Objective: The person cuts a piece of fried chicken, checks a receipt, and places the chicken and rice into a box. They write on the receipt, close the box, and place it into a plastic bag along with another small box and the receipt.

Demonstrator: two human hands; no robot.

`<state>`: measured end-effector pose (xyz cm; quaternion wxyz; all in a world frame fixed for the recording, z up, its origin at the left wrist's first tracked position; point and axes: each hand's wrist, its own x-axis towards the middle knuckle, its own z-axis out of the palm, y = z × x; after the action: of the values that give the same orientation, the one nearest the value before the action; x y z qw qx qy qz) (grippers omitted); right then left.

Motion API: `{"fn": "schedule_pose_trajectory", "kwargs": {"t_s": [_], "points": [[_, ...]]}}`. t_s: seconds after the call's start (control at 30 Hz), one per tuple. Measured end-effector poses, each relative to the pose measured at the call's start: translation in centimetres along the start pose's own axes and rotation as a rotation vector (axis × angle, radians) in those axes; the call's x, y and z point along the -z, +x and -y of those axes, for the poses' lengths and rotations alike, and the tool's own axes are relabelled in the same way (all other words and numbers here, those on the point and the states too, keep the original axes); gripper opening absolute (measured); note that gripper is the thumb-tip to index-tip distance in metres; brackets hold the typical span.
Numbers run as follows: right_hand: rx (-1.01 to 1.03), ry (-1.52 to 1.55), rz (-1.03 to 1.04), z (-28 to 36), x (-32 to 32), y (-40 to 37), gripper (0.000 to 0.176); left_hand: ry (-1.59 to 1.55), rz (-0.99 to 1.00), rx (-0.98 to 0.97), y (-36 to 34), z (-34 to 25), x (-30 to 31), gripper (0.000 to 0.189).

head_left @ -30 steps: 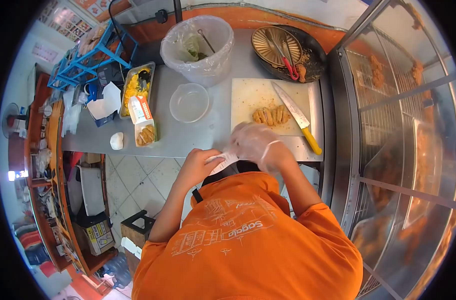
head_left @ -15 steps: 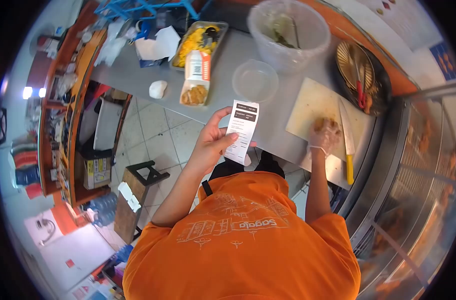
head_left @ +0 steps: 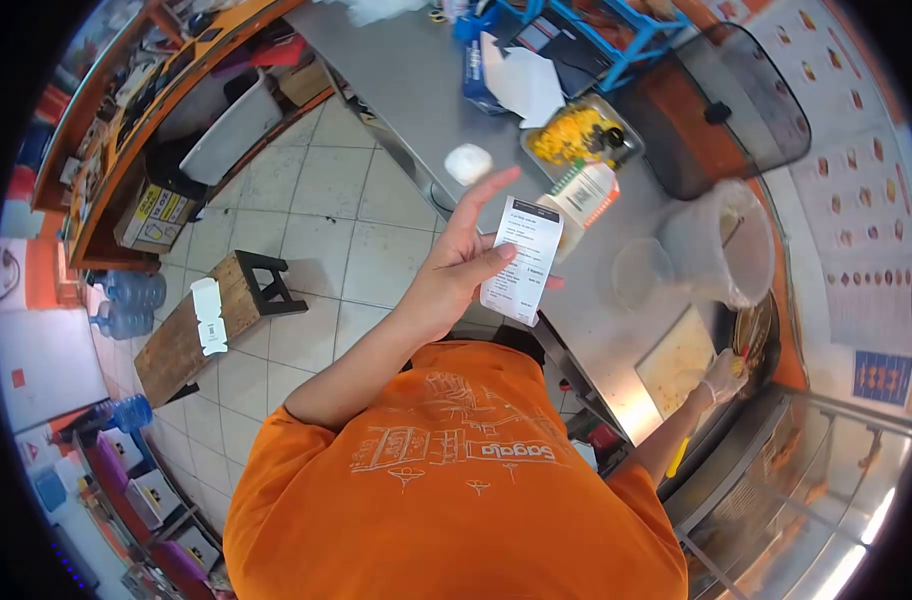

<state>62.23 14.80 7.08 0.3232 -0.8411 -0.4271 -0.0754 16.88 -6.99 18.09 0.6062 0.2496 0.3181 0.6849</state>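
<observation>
My left hand (head_left: 461, 262) pinches a printed paper receipt (head_left: 524, 262) between its thumb and fingers, the index finger stretched out past it. My right hand (head_left: 718, 380), in a clear plastic glove, is at the dark pan (head_left: 754, 365) on the right. Its fingers are closed around a brown piece of food (head_left: 738, 368), only partly visible. Next to that arm lies the cutting board (head_left: 673, 362), with crumbs on it. A knife shows only its yellow handle (head_left: 678, 458) below my right forearm.
On the steel counter (head_left: 401, 75) stand a tray of yellow food (head_left: 576, 135), an open food carton (head_left: 584, 195), a white lump (head_left: 468, 163), a clear lid (head_left: 643, 273) and a plastic tub (head_left: 741, 245). A wooden bench (head_left: 201, 325) stands on the floor to the left.
My right hand has gone from the cutting board to the pan, carrying the brown piece. The view has turned, shifting the counter rightward. My left hand still holds the receipt.
</observation>
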Motion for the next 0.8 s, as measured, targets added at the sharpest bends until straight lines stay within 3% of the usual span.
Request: {"fn": "schedule_pose_trajectory", "kwargs": {"t_s": [0.1, 0.17, 0.2, 0.27, 0.37, 0.4, 0.5, 0.53, 0.57, 0.6, 0.63, 0.67, 0.73, 0.77, 0.8], "points": [[0.159, 0.037, -0.01, 6.6, -1.9, -2.1, 0.034, 0.051, -0.055, -0.046, -0.3, -2.6, 3.2, 0.073], [0.209, 0.91, 0.333, 8.4, -7.1, -1.0, 0.04, 0.051, -0.109, -0.068, -0.5, -4.1, 5.0, 0.073], [0.102, 1.164, 0.578, 9.3, -9.3, -0.5, 0.044, 0.051, -0.154, -0.081, -0.5, -4.6, 5.6, 0.073], [0.033, 1.363, 0.778, 16.1, -10.3, -3.7, 0.049, 0.047, -0.214, -0.099, -0.5, -6.1, 7.6, 0.073], [0.366, 1.028, 0.649, 28.3, -10.9, -13.5, 0.045, 0.066, -0.355, -0.139, -0.2, -7.6, 10.8, 0.073], [0.23, 1.16, 0.739, 31.7, -11.6, -16.0, 0.037, 0.085, -0.439, -0.165, 0.2, -8.0, 11.8, 0.074], [0.307, 0.867, 0.792, 39.1, -16.5, -21.1, 0.05, 0.121, -0.564, -0.163, 1.8, -9.8, 14.5, 0.069], [0.27, 0.893, 0.911, 41.3, -18.4, -22.7, 0.051, 0.143, -0.564, -0.151, 2.4, -10.5, 15.8, 0.069], [0.229, 0.918, 1.028, 43.2, -20.7, -24.1, 0.052, 0.175, -0.597, -0.11, 3.2, -11.0, 17.1, 0.065], [0.293, 0.8, 1.033, 44.9, -23.4, -25.5, 0.049, 0.209, -0.634, -0.058, 4.1, -11.5, 18.1, 0.062], [0.353, 0.679, 1.041, 46.0, -25.8, -27.1, 0.046, 0.221, -0.668, -0.062, 5.2, -12.1, 18.8, 0.046], [0.311, 0.675, 1.055, 46.5, -27.0, -29.0, 0.046, 0.248, -0.673, -0.029, 6.1, -12.5, 20.1, 0.046], [0.5, 0.589, 1.086, 48.0, -28.8, -32.4, 0.045, 0.353, -0.685, 0.067, 7.8, -13.7, 22.8, 0.034], [0.471, 0.593, 1.092, 48.3, -29.3, -33.6, 0.045, 0.367, -0.729, 0.105, 8.9, -14.5, 23.3, 0.028], [0.682, 0.502, 1.061, 47.6, -29.2, -34.9, 0.044, 0.382, -0.729, 0.124, 9.7, -15.0, 24.2, 0.028]]}}
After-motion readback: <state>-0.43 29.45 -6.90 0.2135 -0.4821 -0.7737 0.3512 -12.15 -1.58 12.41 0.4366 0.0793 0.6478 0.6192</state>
